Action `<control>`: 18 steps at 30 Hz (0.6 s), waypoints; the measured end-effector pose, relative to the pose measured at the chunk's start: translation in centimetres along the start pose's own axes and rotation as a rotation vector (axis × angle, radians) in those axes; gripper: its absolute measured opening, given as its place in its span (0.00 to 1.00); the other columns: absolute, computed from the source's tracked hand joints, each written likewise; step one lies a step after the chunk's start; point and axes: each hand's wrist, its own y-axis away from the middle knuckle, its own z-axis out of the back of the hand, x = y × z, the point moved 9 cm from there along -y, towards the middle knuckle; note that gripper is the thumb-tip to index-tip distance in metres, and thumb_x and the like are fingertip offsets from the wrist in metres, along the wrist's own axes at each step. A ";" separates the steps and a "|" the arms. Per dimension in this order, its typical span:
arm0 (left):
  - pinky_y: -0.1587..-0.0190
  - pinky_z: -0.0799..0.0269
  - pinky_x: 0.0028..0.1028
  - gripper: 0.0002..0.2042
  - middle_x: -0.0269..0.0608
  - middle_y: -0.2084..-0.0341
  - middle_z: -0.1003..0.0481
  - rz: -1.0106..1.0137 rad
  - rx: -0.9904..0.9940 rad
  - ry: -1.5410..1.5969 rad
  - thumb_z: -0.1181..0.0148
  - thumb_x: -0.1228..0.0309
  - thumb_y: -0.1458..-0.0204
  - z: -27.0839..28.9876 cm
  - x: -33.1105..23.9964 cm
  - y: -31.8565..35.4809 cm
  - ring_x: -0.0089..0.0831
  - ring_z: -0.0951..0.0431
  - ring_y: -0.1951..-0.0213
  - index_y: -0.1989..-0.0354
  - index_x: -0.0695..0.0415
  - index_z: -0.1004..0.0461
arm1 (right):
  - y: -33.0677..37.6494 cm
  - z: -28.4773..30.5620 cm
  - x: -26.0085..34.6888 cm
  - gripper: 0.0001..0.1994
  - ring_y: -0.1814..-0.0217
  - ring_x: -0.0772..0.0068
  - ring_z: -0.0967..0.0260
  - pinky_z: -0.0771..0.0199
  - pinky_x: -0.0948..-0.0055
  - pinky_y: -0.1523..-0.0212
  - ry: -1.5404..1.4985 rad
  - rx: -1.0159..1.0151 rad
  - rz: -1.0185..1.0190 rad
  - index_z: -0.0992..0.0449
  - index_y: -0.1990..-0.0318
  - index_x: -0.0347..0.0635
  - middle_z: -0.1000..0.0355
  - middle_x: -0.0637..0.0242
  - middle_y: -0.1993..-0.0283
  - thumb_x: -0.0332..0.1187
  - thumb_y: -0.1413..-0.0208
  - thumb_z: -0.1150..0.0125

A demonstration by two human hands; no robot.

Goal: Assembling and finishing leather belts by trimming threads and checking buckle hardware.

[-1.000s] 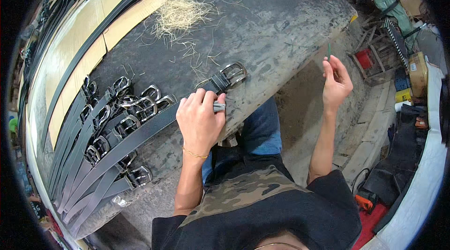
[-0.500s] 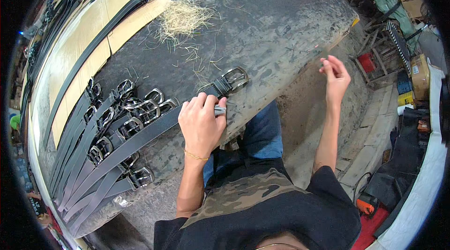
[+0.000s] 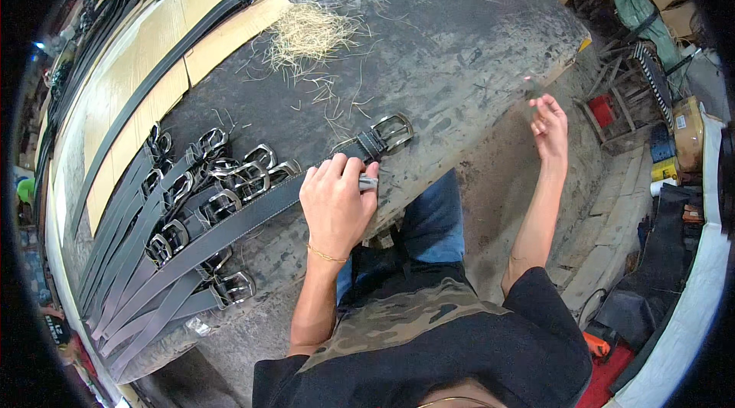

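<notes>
Across the dark worktable [image 3: 467, 40], the stitched black belt [image 3: 253, 214] ran from lower left up to its buckle [image 3: 394, 132] at right. The left hand [image 3: 338, 190], the nearer, lay over it just short of the buckle, gripping a small grey tool [image 3: 367, 181]. The right hand [image 3: 549, 128] hung well apart, its fingers looser than a second earlier, when they pinched a green strip; blur hid whether they held anything.

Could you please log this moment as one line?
left hand: over black leather-look silver-buckled belt, gripping small grey object | right hand: curled, contents unclear | pale thin strands: piled on dark scuffed table
</notes>
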 end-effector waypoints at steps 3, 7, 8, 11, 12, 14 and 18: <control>0.69 0.37 0.35 0.10 0.39 0.79 0.31 -0.003 0.000 -0.004 0.34 0.67 0.53 0.1 0.1 0.1 0.39 0.29 0.74 0.78 0.56 0.28 | -0.3 -0.8 -0.3 0.06 0.83 0.87 0.45 0.44 0.83 0.83 0.035 0.014 0.009 0.30 0.63 0.44 0.23 0.64 0.67 0.27 0.43 0.37; 0.69 0.37 0.34 0.10 0.38 0.79 0.31 -0.021 0.007 -0.005 0.34 0.67 0.52 -0.1 -0.1 0.2 0.37 0.29 0.74 0.77 0.56 0.28 | -0.3 -0.5 0.6 0.05 0.82 0.86 0.44 0.42 0.83 0.81 0.264 -0.029 0.063 0.28 0.65 0.43 0.23 0.65 0.66 0.27 0.44 0.36; 0.69 0.37 0.34 0.10 0.38 0.79 0.31 -0.020 0.007 -0.006 0.34 0.67 0.52 0.0 -0.1 0.2 0.37 0.29 0.74 0.77 0.56 0.28 | -0.2 -0.4 1.2 0.05 0.82 0.86 0.44 0.41 0.82 0.80 0.284 -0.043 0.090 0.27 0.63 0.42 0.23 0.65 0.66 0.27 0.44 0.36; 0.69 0.37 0.34 0.10 0.38 0.79 0.31 -0.014 0.005 -0.011 0.34 0.67 0.52 0.0 -0.2 0.1 0.37 0.28 0.74 0.77 0.56 0.28 | 0.5 -0.5 1.5 0.09 0.80 0.85 0.43 0.41 0.82 0.78 0.277 -0.110 0.085 0.24 0.55 0.40 0.23 0.65 0.64 0.28 0.43 0.37; 0.69 0.37 0.34 0.10 0.38 0.79 0.31 -0.012 0.006 -0.011 0.34 0.67 0.52 0.0 -0.1 0.1 0.38 0.28 0.74 0.78 0.56 0.28 | 0.6 -0.3 1.6 0.09 0.80 0.85 0.43 0.41 0.82 0.78 0.276 -0.112 0.085 0.24 0.55 0.40 0.23 0.65 0.64 0.28 0.43 0.37; 0.69 0.37 0.34 0.10 0.38 0.79 0.31 -0.012 0.008 -0.012 0.35 0.66 0.52 0.0 -0.1 0.2 0.38 0.29 0.74 0.78 0.56 0.28 | 0.9 -0.3 1.9 0.15 0.77 0.83 0.36 0.33 0.82 0.74 0.114 -0.043 0.097 0.25 0.48 0.37 0.23 0.62 0.61 0.29 0.41 0.37; 0.69 0.37 0.34 0.10 0.38 0.79 0.31 -0.011 0.009 -0.011 0.35 0.66 0.51 -0.1 -0.1 0.2 0.38 0.29 0.74 0.78 0.56 0.28 | 1.7 -0.8 4.1 0.15 0.72 0.80 0.29 0.25 0.81 0.68 -0.110 -0.008 0.135 0.26 0.48 0.34 0.22 0.60 0.58 0.30 0.41 0.38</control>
